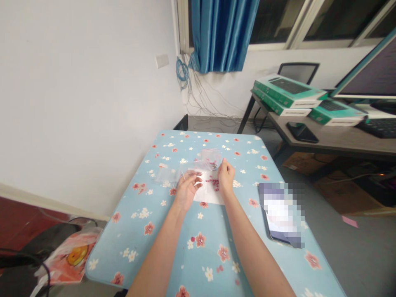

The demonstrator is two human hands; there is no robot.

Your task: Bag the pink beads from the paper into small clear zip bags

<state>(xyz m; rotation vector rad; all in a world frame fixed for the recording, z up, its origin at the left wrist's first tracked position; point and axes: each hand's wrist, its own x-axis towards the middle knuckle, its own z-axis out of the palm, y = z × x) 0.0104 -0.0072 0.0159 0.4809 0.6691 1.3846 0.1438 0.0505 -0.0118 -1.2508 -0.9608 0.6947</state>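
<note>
Left hand (187,189): fingers were parted.
Right hand (226,176): was curled, grip unclear.
Red beads (215,183): were strewn at its eight o'clock, long axis unclear.
Flowered table (123,227): was overlooked by curtain (222,37), twelve o'clock.

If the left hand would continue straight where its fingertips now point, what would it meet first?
The left hand would probably meet the small red pieces on the white sheet first, though its height above them is unclear.
</note>
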